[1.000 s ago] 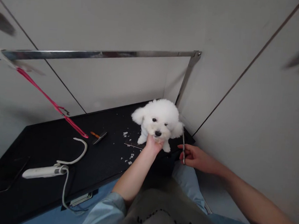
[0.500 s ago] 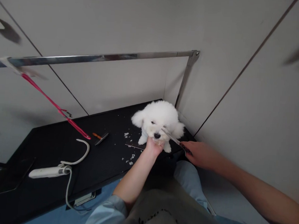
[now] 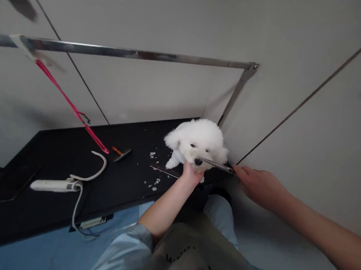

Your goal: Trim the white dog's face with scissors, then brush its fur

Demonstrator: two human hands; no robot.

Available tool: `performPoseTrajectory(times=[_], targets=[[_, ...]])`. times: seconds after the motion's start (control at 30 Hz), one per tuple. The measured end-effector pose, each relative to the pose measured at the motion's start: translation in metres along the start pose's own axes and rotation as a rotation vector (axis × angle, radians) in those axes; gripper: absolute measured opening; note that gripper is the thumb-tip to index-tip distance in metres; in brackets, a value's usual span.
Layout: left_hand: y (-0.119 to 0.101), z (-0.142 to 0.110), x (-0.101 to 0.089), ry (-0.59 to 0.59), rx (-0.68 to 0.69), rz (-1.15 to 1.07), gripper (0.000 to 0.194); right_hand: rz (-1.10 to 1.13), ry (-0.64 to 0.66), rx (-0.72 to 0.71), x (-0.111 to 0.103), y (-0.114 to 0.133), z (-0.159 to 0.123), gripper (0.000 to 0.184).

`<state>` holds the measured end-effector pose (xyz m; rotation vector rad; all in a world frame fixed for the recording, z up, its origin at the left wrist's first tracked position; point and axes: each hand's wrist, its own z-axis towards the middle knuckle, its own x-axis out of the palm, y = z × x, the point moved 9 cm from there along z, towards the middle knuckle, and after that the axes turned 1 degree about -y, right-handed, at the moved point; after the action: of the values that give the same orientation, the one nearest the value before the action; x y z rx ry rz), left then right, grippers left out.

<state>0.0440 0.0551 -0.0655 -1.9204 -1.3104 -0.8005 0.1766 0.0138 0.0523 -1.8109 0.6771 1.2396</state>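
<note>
A fluffy white dog (image 3: pixel 200 136) sits at the right end of the black grooming table (image 3: pixel 109 191), its face toward me. My left hand (image 3: pixel 192 173) is closed under its chin and holds the muzzle from below. In my right hand (image 3: pixel 257 184) are the handles of a pair of scissors (image 3: pixel 218 165). The blades point left and lie across the muzzle, with the tips beside the black nose. From this angle the blades look close together. My fingers hide most of the scissor handles.
A slicker brush (image 3: pixel 122 154), a white clipper (image 3: pixel 55 185) with its cord, a thin metal comb (image 3: pixel 164 171) and tufts of cut fur (image 3: pixel 155 183) lie on the table. A pink loop leash (image 3: pixel 69 103) hangs from the metal bar (image 3: pixel 142 55). Walls stand behind and to the right.
My right hand has moved slightly right, and the scissors now lie lower and flatter across the muzzle, nearer the nose. The dog's head has tilted a little. The camera view has also shifted.
</note>
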Motion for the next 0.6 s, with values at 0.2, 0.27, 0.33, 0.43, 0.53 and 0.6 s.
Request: performPoseTrajectory(times=[0.2,0.27,0.33,0.43,0.53,0.6], targets=[[0.002,0.002,0.009,0.09,0.056,-0.064,0.025,-0.146,-0.053,-0.021,-0.03,0.003,0.005,0.034],[0.003,0.002,0.008,0.076,0.056,-0.066,0.024,-0.135,-0.065,-0.017,-0.033,0.003,0.005,0.031],[0.005,0.002,0.007,0.057,0.041,-0.057,0.023,-0.12,-0.072,-0.012,-0.035,0.002,0.004,0.029],[0.007,0.004,0.007,0.071,0.039,-0.049,0.023,-0.118,-0.054,0.003,-0.036,0.002,0.004,0.027],[0.008,0.006,0.006,0.088,0.042,-0.034,0.024,-0.12,-0.035,0.007,-0.038,0.003,0.006,0.025],[0.01,0.007,0.008,0.109,0.039,-0.03,0.024,-0.113,-0.041,0.002,-0.041,0.005,0.007,0.024]])
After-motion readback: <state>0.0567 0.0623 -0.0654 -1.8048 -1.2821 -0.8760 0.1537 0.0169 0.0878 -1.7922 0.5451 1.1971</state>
